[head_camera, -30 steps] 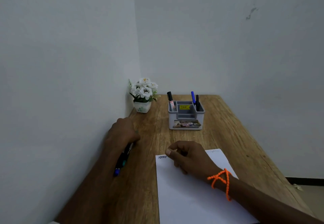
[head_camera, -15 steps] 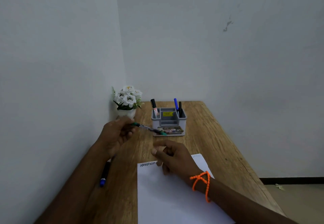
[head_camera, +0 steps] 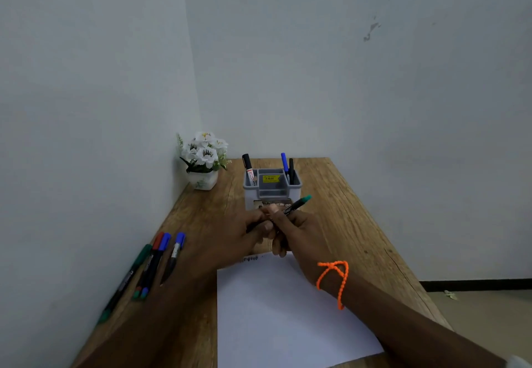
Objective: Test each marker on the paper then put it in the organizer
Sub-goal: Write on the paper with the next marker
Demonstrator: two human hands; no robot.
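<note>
Both hands meet over the table in front of the grey organizer [head_camera: 272,192]. My left hand [head_camera: 230,235] and my right hand [head_camera: 299,232] both grip a black marker with a green end [head_camera: 298,203], which points up and to the right. The white paper [head_camera: 282,310] lies under my right forearm, with small scribbles at its top left corner. Three markers stand in the organizer: a black and white one [head_camera: 250,170] on the left, a blue one [head_camera: 285,163] and a black one [head_camera: 291,170] on the right.
Several markers [head_camera: 155,261] with green, red and blue caps lie on the wooden table [head_camera: 354,223] along the left wall. A white flower pot [head_camera: 203,160] stands in the back left corner. The table's right edge drops to the floor.
My left hand lifted a green-ended marker from the pile at the left and brought it to the middle. My right hand rose off the paper and took hold of it too.
</note>
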